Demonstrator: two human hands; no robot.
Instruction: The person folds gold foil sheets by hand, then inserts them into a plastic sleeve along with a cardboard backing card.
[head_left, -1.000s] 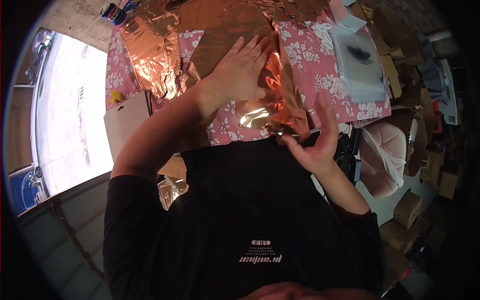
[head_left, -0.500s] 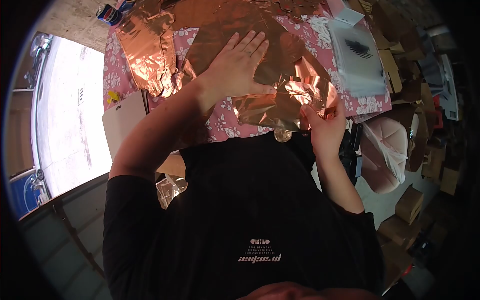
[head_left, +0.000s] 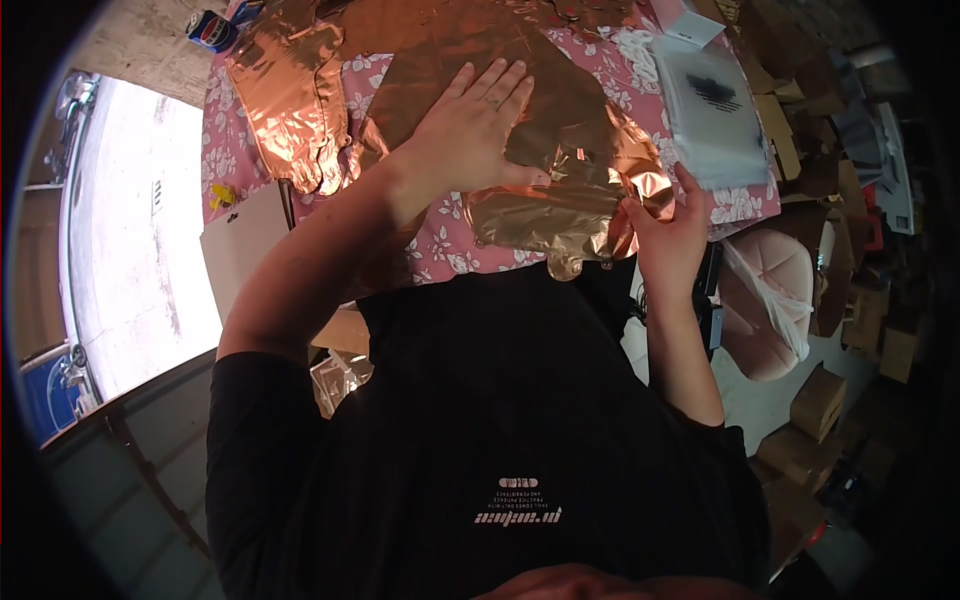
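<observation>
From here, the foil (head_left: 560,110) reaches the near edge of the tabletop (head_left: 445,243). The left hand (head_left: 472,138) lies flat, fingers spread; the right hand (head_left: 672,235), grip wide, touches its side. Light, even pressure should limit creasing.

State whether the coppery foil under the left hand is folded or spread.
Mostly spread: the coppery foil lies broad beneath the left hand, crumpled near the right hand.

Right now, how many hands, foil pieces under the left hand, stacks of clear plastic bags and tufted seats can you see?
Hands: 2 (left hand, right hand)
Copper-coloured foil piece under the left hand: 1
Stack of clear plastic bags: 1
Tufted seat: 1
Total: 5
</observation>
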